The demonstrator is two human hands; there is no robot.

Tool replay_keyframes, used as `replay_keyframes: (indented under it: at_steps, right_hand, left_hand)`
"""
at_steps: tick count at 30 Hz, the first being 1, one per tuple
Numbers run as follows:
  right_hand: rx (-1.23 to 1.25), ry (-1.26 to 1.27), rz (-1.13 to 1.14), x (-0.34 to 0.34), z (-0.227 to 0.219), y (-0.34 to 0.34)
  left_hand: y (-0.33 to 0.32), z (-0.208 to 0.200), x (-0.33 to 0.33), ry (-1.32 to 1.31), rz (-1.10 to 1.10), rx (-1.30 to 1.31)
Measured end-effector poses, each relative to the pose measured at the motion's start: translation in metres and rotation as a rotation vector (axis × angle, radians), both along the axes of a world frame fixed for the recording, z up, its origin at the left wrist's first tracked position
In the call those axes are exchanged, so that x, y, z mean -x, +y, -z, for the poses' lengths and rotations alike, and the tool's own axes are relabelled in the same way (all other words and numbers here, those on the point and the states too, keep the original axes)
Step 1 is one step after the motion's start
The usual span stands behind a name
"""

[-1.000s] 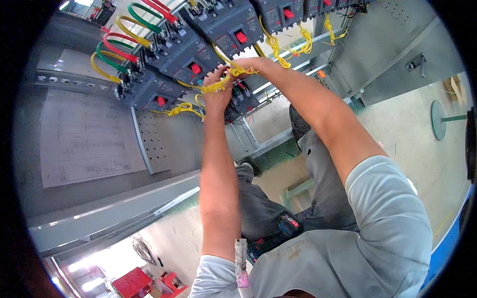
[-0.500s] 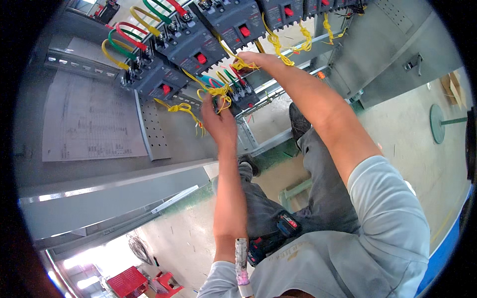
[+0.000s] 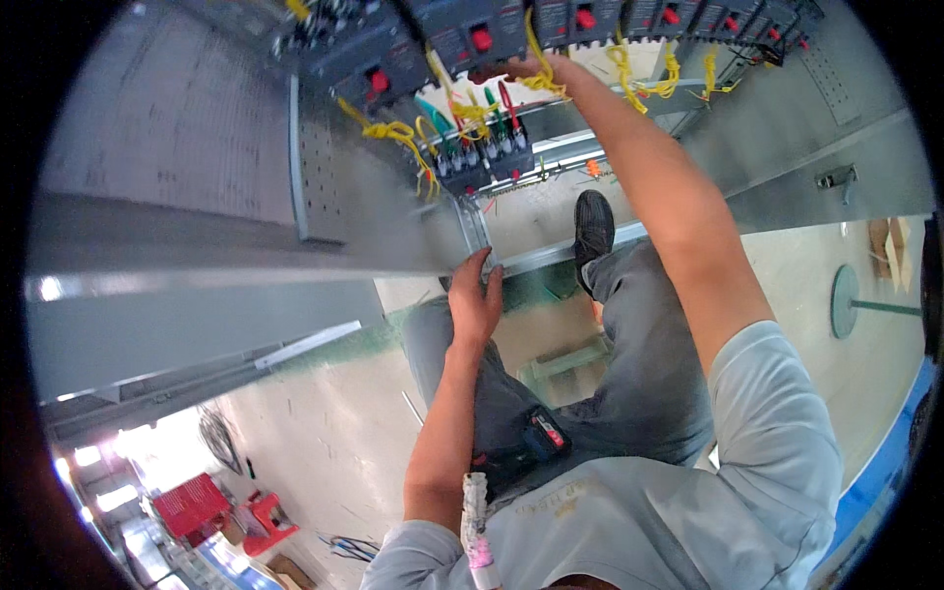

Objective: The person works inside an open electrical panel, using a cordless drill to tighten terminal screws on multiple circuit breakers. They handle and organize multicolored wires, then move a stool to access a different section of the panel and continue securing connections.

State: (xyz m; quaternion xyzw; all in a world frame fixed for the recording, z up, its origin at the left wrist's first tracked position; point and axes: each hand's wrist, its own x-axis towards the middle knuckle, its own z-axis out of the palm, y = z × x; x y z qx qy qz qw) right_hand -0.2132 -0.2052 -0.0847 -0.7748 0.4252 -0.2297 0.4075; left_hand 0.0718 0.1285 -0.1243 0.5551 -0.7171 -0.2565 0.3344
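Note:
Along the top runs a row of dark circuit breakers (image 3: 433,54) with red levers. Knotted yellow wires (image 3: 388,130) hang from them. My right hand (image 3: 541,69) reaches up under the row, next to a yellow wire bundle; its fingers are mostly hidden behind the wires and breakers. Below sits a smaller breaker (image 3: 482,162) with green, yellow and red wires on its terminals. My left hand (image 3: 474,307) is lower down, its thumb and fingers apart and holding nothing, close to the cabinet's metal frame rail (image 3: 474,224). I cannot tell whether it touches the rail.
A grey perforated bracket (image 3: 320,187) stands at the left, beside a printed sheet (image 3: 147,128) on the panel. A cordless power tool (image 3: 543,433) is at my lap. A green stool (image 3: 570,364) shows between my legs. Red containers (image 3: 197,506) stand on the floor.
My left hand has left the yellow wires by the smaller breaker and dropped down toward the frame rail. My right hand remains under the breaker row. The whole view has shifted.

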Motion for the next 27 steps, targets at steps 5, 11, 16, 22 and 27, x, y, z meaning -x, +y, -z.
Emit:
replay_keyframes:
  at_steps: [5,11,16,22,27]
  right_hand:
    - [0.01,0.396,0.025,-0.059,-0.1,0.068]
    - [0.351,0.571,-0.163,-0.069,-0.095,0.065]
    - [0.302,0.691,-0.258,-0.086,-0.115,0.068]
    - [0.497,0.554,-0.284,-0.079,-0.087,0.061]
    - [0.472,0.559,-0.289,-0.084,-0.088,0.061]
  left_hand:
    - [-0.004,0.016,0.001,0.087,-0.026,-0.05]
    - [-0.048,-0.023,0.04,0.355,-0.053,-0.061]
    - [-0.117,-0.071,0.074,0.543,-0.15,-0.165]
    - [-0.173,-0.045,0.091,0.656,-0.072,-0.11]
    - [-0.179,-0.042,0.081,0.895,-0.087,-0.297]
